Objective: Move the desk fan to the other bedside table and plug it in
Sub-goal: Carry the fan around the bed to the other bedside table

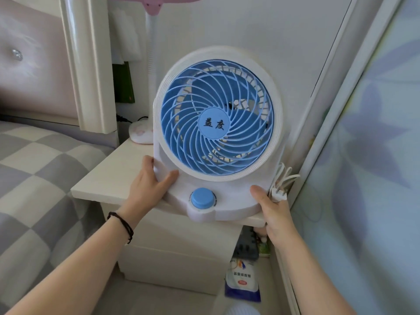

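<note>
Filling the left of the view is the bed (34, 169) with its checked grey cover, and beside it stands the white bedside table (109, 178), pushed against the wall. On that table's front edge sits the desk fan (217, 123), upright, its blue grille facing the camera and its base overhanging the edge a little. Whether the base rests fully on the top or is already lifted a touch is hard to tell, since the fan's outline is blurred.

Behind the fan a pink-and-white lamp (142, 133) stands at the back of the table, its ribbed neck rising up the wall.

The left hand (151, 185) grips the left end of the base, thumb laid on top toward the grille and fingers curled round the edge. The right hand (271, 212) holds the right end, thumb pressed on top and fingers wrapped under. That hand also clamps the bundled white power cord (280, 183), which loops up just beside the base against the right wall.

The blue knob (203, 198) sits at the front centre of the base, between the two hands and touched by neither.

The fan lies directly ahead of both hands and between them, its wide base running left to right from one palm to the other, so both are equally near. A level lift looks like the next need, with the cord carried along for plugging in.
</note>
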The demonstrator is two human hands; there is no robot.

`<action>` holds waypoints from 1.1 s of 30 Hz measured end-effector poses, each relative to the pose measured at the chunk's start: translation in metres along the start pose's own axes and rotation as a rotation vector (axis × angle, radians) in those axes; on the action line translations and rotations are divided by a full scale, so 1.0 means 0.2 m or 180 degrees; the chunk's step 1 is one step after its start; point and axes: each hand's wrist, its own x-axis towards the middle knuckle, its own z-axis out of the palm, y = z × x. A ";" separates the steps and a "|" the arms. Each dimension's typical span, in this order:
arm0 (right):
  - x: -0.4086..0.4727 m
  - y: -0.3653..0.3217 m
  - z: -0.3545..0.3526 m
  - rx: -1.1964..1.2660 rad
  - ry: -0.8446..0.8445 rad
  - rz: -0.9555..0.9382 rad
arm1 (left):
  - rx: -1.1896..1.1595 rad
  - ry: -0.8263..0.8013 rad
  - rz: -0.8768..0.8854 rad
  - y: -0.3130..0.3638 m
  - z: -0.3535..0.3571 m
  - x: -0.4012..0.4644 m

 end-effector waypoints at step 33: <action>0.12 -0.24 0.18 0.0295 0.0718 0.0182 | -0.2200 -0.0156 -0.0375 0.09 -0.04 0.10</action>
